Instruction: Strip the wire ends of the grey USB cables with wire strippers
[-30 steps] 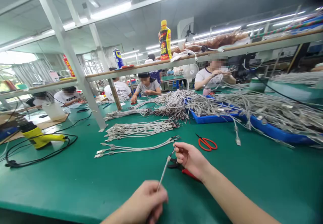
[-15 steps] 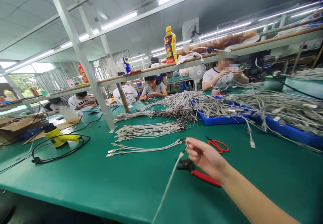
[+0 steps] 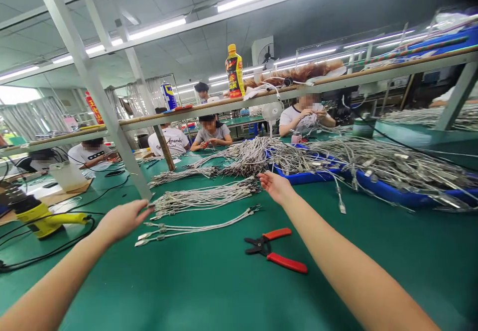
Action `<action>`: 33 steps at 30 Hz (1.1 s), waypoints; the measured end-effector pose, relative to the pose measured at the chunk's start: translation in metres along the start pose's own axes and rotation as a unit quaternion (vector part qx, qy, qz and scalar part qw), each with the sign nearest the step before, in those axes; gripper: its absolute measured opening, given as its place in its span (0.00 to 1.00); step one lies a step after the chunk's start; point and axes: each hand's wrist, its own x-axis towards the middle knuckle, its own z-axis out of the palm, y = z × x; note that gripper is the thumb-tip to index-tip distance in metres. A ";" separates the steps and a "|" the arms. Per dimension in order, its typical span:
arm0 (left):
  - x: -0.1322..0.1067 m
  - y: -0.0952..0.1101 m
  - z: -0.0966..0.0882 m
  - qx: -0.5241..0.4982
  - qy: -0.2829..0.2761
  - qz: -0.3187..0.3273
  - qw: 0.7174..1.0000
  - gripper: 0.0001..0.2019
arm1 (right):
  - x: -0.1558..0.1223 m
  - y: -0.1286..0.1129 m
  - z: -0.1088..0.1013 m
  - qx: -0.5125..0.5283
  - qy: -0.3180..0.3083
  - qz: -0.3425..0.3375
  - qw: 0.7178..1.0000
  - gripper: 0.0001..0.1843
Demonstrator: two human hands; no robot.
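Your left hand (image 3: 121,220) is open, holding nothing visible, just beside the row of grey cables (image 3: 201,197). Your right hand (image 3: 274,187) is also open and empty, beyond the red-handled wire strippers (image 3: 271,251) on the green bench (image 3: 209,291).

A green-topped workbench (image 3: 194,291) fills the lower frame. Red-handled pliers (image 3: 271,254) lie at lower centre, with bundles of grey cables (image 3: 203,197) just above them. Blue trays (image 3: 388,194) heaped with cable sit at right, and a yellow heat gun (image 3: 39,224) lies at far left. Above, a wood-edged shelf (image 3: 224,103) crosses the frame, carrying a yellow-capped bottle (image 3: 234,70) and a spray can (image 3: 169,96).
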 end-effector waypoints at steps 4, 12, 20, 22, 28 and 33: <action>0.045 0.041 0.050 0.002 -0.032 0.065 0.997 0.22 | 0.003 0.026 -0.009 -0.109 0.007 -0.003 0.994 0.14; 0.009 0.088 0.142 -0.082 -0.134 0.173 0.972 0.15 | -0.036 0.081 -0.035 -0.395 -0.096 -0.056 0.912 0.11; 0.001 0.023 0.132 -0.064 -0.046 0.063 0.995 0.16 | -0.049 0.079 -0.034 -0.552 -0.173 -0.178 0.796 0.08; -0.011 0.017 0.139 -0.060 -0.009 0.036 0.998 0.16 | -0.051 0.078 -0.035 -0.572 -0.183 -0.197 0.775 0.08; -0.035 0.022 0.157 -0.064 0.072 0.000 0.995 0.16 | -0.053 0.077 -0.034 -0.614 -0.203 -0.233 0.727 0.11; -0.035 0.023 0.153 -0.065 0.096 0.019 0.993 0.13 | -0.056 0.074 -0.032 -0.634 -0.208 -0.254 0.700 0.12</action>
